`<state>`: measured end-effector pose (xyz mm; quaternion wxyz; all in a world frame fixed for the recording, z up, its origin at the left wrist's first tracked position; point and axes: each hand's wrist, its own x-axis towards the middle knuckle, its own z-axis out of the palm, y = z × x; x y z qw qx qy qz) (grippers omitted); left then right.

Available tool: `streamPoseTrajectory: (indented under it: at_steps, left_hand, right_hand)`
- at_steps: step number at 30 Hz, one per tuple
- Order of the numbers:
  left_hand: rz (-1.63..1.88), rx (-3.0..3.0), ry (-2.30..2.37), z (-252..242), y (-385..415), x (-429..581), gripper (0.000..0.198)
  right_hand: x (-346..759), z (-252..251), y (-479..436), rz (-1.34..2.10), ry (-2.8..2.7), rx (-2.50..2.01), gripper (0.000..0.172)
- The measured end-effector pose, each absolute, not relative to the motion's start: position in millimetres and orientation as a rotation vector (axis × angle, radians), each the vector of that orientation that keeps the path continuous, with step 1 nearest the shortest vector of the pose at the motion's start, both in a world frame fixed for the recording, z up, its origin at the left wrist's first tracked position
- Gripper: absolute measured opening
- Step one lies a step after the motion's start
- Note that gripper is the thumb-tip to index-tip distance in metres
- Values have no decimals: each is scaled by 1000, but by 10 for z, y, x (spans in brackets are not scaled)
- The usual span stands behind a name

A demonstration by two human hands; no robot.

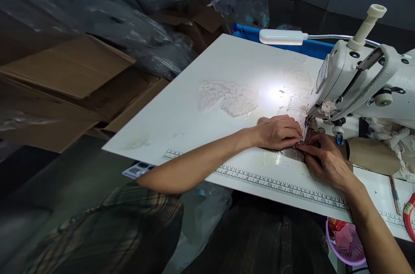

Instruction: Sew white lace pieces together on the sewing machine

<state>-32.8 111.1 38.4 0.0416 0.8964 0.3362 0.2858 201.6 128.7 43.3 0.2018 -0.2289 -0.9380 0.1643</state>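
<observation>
A white sewing machine (333, 71) stands at the right of the head view. White lace (296, 103) runs over the lit tabletop to its needle area. Just left of the needle, my left hand (279, 132) is closed, its fingertips pressed on the lace edge. My right hand (326, 159) is closed too, thumb and forefinger pinching the same edge in front of the needle. Both sets of fingertips nearly meet. A brownish shiny sheet (282, 152) lies beneath my hands. The bit of lace between the fingertips is mostly hidden.
Separate lace pieces (240, 100) lie left on the white table (181, 122). A lamp (282, 37) hangs behind. Red-handled scissors (409, 215) and a thin tool (394, 196) are at right. A purple basket (348, 259) sits below the edge; cardboard boxes (65, 66) stand left.
</observation>
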Motion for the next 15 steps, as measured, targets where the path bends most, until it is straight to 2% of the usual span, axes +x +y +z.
streamPoseTrajectory:
  at_steps: [5,10,13,15]
  left_hand:
    - [931,2848,983,362,1100,-329,22]
    - [801,2933,985,403,1089,-354,20]
    - [809,3027,923,408,1094,-360,23]
    - [803,3069,924,404,1096,-358,25]
  right_hand:
    - [2017,525,1288,516,-2648,-672,34]
    - [2033,731,1531,828,-2703,-742,33]
    - [2019,710,1646,749,-2616,-920,35]
    - [2011,628,1654,620,-2588,-870,39]
